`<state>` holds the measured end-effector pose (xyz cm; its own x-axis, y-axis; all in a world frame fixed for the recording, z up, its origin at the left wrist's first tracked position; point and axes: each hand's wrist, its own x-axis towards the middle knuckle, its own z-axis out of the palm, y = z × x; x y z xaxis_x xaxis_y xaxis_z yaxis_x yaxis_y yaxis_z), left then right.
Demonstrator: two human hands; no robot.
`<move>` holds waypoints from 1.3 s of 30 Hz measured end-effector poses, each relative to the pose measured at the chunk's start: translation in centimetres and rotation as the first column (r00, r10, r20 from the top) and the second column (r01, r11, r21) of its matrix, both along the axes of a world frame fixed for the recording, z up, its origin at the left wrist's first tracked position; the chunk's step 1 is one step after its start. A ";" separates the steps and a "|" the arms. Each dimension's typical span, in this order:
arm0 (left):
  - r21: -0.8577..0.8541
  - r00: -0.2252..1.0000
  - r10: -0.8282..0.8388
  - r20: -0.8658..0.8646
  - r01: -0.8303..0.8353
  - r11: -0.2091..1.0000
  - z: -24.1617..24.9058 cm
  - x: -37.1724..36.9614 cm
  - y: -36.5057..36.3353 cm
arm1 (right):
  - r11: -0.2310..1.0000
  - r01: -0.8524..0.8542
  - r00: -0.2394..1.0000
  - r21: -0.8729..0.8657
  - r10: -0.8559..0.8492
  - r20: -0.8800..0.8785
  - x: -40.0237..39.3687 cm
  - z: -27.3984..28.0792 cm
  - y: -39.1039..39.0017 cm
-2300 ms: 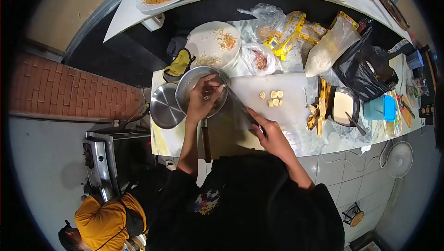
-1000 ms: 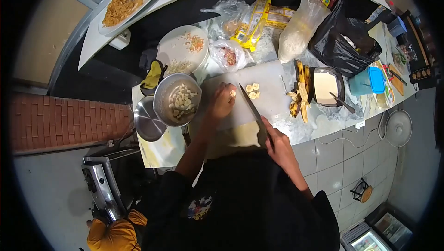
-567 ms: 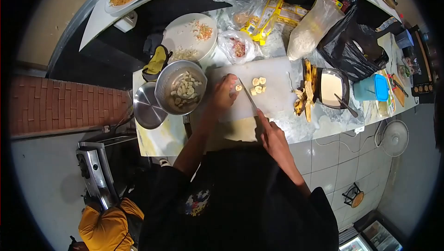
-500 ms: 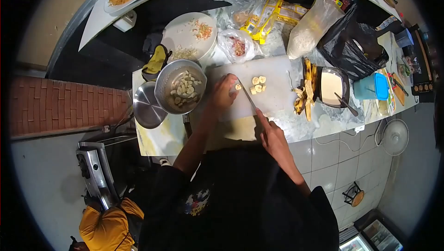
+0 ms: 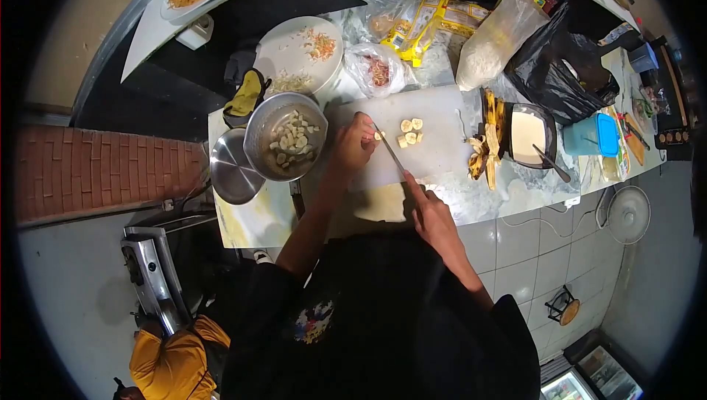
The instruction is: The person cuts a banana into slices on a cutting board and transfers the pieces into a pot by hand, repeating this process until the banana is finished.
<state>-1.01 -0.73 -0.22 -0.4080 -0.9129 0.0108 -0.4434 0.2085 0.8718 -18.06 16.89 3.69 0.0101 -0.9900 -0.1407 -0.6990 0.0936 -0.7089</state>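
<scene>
My right hand [image 5: 434, 219] is wrapped round the handle of a knife [image 5: 392, 155], whose blade slants up and left over the white cutting board [image 5: 434, 109]. Just left of the blade, a small banana piece [image 5: 378, 135] lies at the fingertips of my left hand [image 5: 355, 144], which is closed with fingers bent against it. Several banana slices [image 5: 411, 132] rest in a cluster right of the knife. A metal pot [image 5: 252, 131] with cut banana pieces [image 5: 294, 135] stands left of the board. Banana peels [image 5: 490, 142] lie beyond its right edge.
A bowl of pale batter [image 5: 529, 138] with a spoon stands right of the peels, beside a blue-lidded container [image 5: 605, 135]. A plate of chopped food [image 5: 298, 50], plastic bags [image 5: 490, 46] and yellow packets [image 5: 420, 28] line the back. A person in orange [image 5: 173, 363] is at lower left.
My left hand has shifted slightly left, and its fingers are more curled near the banana piece. The knife has moved a little left, still in my right hand.
</scene>
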 end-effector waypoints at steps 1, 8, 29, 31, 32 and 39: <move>0.011 1.000 0.001 -0.017 -0.001 1.000 -0.1 0.0 0.0 | 1.000 -0.001 1.000 -0.003 0.001 0.012 0.0 0.0 0.0; -0.017 0.999 0.041 0.000 -0.041 0.999 0.0 0.0 0.5 | 0.999 -0.032 0.999 0.030 0.033 -0.020 0.1 0.0 -0.2; -0.078 0.995 0.064 0.072 -0.058 0.995 -1.0 -0.3 0.6 | 0.997 0.063 0.994 -0.046 -0.059 0.090 -1.0 2.9 0.2; -0.089 0.977 0.143 0.157 -0.130 0.987 -1.0 -1.0 0.7 | 0.997 0.072 0.993 -0.003 -0.071 0.094 -1.1 3.0 0.1; -0.088 0.977 0.143 0.157 -0.130 0.988 -1.1 -1.3 0.8 | 0.996 0.074 0.992 0.043 -0.078 0.096 -1.2 3.0 0.1; -0.224 0.977 0.143 0.156 -0.106 0.969 -2.4 -1.3 0.5 | 0.996 0.084 0.989 -0.012 -0.082 0.120 -1.2 2.9 0.3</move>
